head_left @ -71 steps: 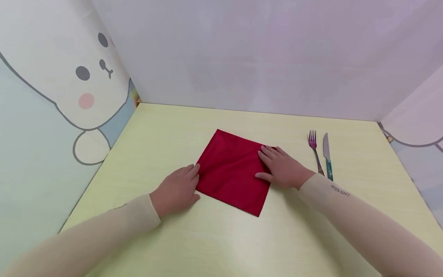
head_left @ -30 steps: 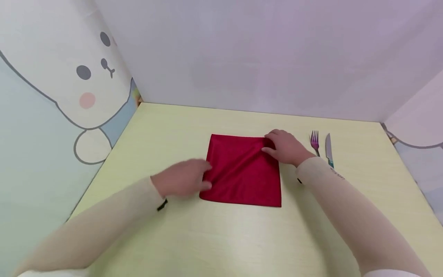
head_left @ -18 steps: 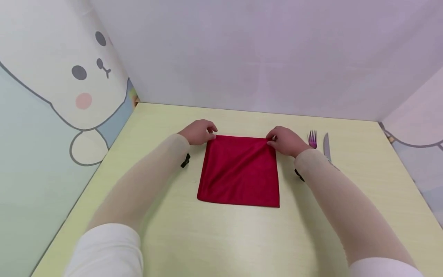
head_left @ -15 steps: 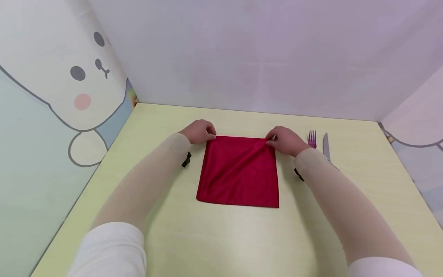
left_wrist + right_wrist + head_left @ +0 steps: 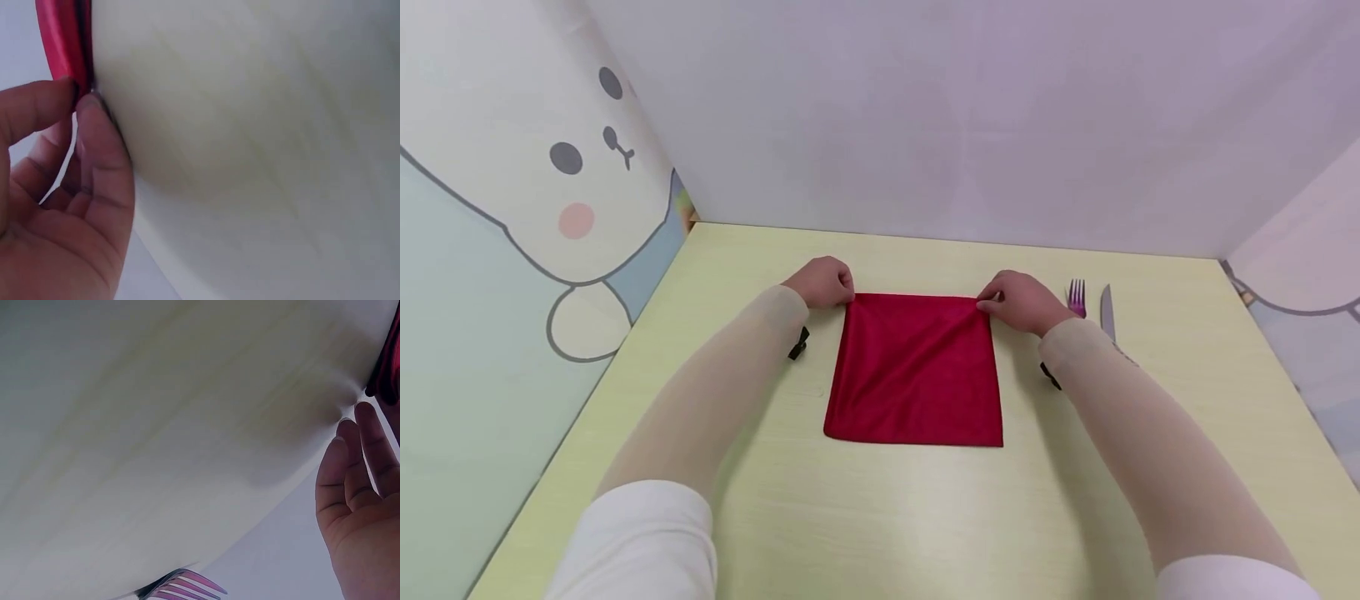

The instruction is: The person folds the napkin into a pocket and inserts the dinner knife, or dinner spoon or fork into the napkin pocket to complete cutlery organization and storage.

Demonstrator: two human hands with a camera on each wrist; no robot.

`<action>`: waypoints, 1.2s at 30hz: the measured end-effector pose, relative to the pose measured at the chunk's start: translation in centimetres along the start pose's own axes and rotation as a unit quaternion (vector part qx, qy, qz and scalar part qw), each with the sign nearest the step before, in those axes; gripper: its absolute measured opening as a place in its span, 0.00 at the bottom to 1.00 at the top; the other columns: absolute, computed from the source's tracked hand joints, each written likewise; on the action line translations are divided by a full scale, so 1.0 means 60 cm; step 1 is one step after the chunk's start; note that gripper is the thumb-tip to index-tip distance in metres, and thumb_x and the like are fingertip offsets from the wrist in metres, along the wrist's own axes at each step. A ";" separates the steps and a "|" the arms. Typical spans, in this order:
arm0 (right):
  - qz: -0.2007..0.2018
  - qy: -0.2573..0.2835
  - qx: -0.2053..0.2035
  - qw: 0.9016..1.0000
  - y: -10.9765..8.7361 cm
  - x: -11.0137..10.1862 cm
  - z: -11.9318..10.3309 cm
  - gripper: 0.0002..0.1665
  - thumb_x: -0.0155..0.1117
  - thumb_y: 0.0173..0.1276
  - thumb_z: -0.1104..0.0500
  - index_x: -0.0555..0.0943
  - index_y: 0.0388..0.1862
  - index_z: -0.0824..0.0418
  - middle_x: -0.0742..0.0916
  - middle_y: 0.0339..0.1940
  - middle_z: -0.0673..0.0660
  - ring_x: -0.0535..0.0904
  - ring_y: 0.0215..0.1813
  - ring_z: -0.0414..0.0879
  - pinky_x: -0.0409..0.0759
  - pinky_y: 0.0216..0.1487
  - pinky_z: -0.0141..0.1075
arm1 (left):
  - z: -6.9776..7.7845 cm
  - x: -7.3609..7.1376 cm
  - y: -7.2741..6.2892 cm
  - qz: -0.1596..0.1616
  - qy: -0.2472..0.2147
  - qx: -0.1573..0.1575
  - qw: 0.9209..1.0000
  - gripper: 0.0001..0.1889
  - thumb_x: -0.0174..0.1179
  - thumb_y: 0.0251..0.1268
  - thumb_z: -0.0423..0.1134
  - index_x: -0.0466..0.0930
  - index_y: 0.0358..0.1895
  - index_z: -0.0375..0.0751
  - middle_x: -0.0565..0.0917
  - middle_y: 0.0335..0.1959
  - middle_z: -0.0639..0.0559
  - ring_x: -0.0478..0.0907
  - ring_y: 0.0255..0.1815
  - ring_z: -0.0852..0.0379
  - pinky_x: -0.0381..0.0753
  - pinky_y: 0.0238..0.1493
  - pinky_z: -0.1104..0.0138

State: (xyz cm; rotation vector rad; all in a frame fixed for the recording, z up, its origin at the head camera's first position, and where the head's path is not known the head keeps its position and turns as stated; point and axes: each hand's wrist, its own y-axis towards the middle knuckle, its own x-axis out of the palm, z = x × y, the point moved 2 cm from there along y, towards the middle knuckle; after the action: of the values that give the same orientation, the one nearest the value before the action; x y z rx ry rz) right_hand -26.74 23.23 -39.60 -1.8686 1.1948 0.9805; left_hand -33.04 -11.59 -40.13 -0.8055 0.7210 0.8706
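A red cloth napkin [image 5: 917, 375] lies nearly square on the pale wooden table, with a soft crease running diagonally across it. My left hand [image 5: 822, 282] pinches its far left corner between thumb and fingertips; the left wrist view shows the red folded edge [image 5: 62, 37] caught there. At the far right corner, my right hand [image 5: 1021, 302] pinches the cloth with thumb and index finger. In the right wrist view the other fingers [image 5: 331, 469] reach down beside the dark red edge [image 5: 387, 375], while the thumb is hidden.
A fork [image 5: 1077, 297] with purplish tines and a knife [image 5: 1107, 312] lie right of the right hand, their handles hidden behind the forearm. The table [image 5: 865, 525] ends at a pale curtain [image 5: 925, 125] at the back. Printed cartoon curtains flank both sides.
The napkin has turned from slanted to nearly square. My left hand went from its left edge to the far left corner and took hold; my right hand went from lying flat to pinching.
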 end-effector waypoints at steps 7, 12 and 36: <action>0.015 0.006 0.033 0.999 0.010 0.005 0.007 0.13 0.64 0.75 0.55 0.89 0.45 0.62 0.88 0.43 0.59 0.79 0.48 0.55 0.76 0.53 0.50 | 0.010 -0.001 0.006 -0.012 0.029 -0.039 0.999 0.08 0.54 0.62 0.34 0.82 0.27 0.43 0.78 0.23 0.53 0.71 0.28 0.54 0.72 0.32 0.64; 0.006 0.021 0.086 0.996 0.011 0.008 0.005 0.15 0.63 0.76 0.52 0.87 0.44 0.64 0.86 0.41 0.58 0.76 0.42 0.53 0.74 0.45 0.46 | 0.016 0.002 0.011 -0.010 0.033 -0.048 0.998 0.10 0.52 0.63 0.33 0.77 0.24 0.43 0.73 0.18 0.55 0.68 0.23 0.56 0.70 0.30 0.64; 0.022 -0.077 -0.005 0.997 -0.006 0.019 -0.036 0.25 0.63 0.76 0.54 0.77 0.63 0.69 0.80 0.60 0.68 0.75 0.62 0.64 0.72 0.67 0.56 | 0.047 0.002 -0.067 0.046 0.196 0.076 0.977 0.21 0.58 0.74 0.41 0.78 0.65 0.37 0.79 0.58 0.43 0.78 0.56 0.46 0.78 0.61 0.54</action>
State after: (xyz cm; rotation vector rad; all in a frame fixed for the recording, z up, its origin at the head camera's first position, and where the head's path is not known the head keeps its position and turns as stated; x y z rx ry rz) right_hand -25.59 21.04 -39.49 -1.7463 1.1450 1.1349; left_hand -28.92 -10.77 -37.59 -0.8192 1.1658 0.7341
